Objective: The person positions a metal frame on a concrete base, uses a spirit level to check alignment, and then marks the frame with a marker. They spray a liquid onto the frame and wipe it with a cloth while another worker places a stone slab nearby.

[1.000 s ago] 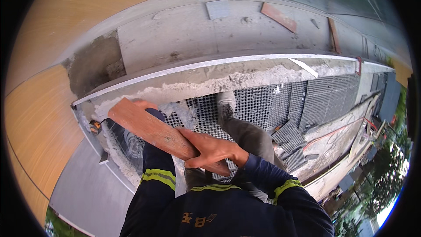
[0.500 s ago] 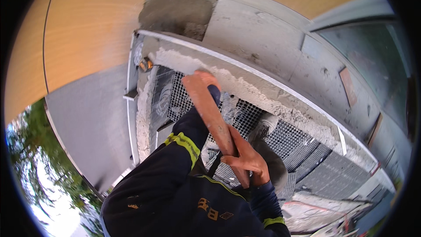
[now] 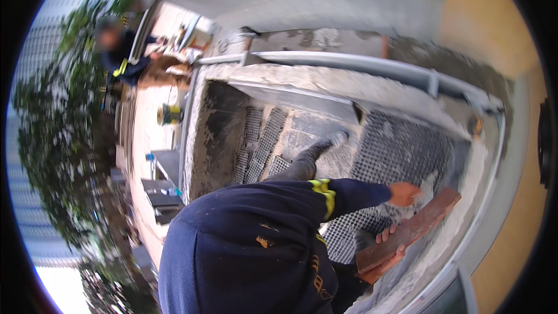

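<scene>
A long reddish-brown board [image 3: 410, 229] lies slantwise at the lower right, above the black plastic grid. My right hand [image 3: 386, 261] is wrapped around its lower end, with fingertips showing on one edge and the rest of the hand on the other. My left hand [image 3: 405, 193] is just left of the board's upper part, with a gap between them. Motion blurs its fingers, so their pose is unclear. Both my arms are in dark blue sleeves.
A concrete rim [image 3: 325, 81] and metal frame [image 3: 349, 63] surround the pit with black studded grid [image 3: 395, 145]. A small orange-and-black object [image 3: 478, 127] sits at the right corner. A co-worker [image 3: 125, 58] and a green-and-yellow bucket [image 3: 168, 114] are at the upper left.
My view has swung round, showing the other side of the pit and the co-worker. The board is now at the lower right, still in my right hand. My left hand now shows beside it.
</scene>
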Action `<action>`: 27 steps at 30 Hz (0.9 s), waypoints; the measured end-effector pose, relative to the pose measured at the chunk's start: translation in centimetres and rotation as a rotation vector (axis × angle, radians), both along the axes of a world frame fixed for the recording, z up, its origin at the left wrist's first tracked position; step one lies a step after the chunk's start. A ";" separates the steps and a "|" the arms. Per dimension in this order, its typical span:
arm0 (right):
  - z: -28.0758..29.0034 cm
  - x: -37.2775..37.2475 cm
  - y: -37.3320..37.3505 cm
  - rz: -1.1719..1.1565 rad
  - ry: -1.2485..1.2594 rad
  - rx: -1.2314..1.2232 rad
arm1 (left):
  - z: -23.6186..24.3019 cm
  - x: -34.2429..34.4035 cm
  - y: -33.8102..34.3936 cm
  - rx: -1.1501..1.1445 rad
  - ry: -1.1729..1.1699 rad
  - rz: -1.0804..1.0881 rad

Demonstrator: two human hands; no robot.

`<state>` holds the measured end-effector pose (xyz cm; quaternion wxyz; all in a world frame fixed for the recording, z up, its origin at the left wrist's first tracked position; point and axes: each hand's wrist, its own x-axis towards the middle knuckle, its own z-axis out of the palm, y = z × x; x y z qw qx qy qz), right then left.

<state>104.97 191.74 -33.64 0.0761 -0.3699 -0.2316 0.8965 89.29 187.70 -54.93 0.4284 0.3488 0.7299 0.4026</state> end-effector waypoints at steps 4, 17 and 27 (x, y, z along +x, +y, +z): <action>-0.9 -2.8 -9.3 0.297 -0.107 0.021 | 5.2 -4.9 -30.8 -0.314 0.192 0.196; 11.6 -27.2 -35.8 0.607 -0.184 0.235 | 32.1 -28.2 -95.4 0.987 0.135 2.260; 6.6 -41.5 -37.3 0.878 -0.082 0.354 | 34.6 -23.1 -122.2 1.461 0.283 2.069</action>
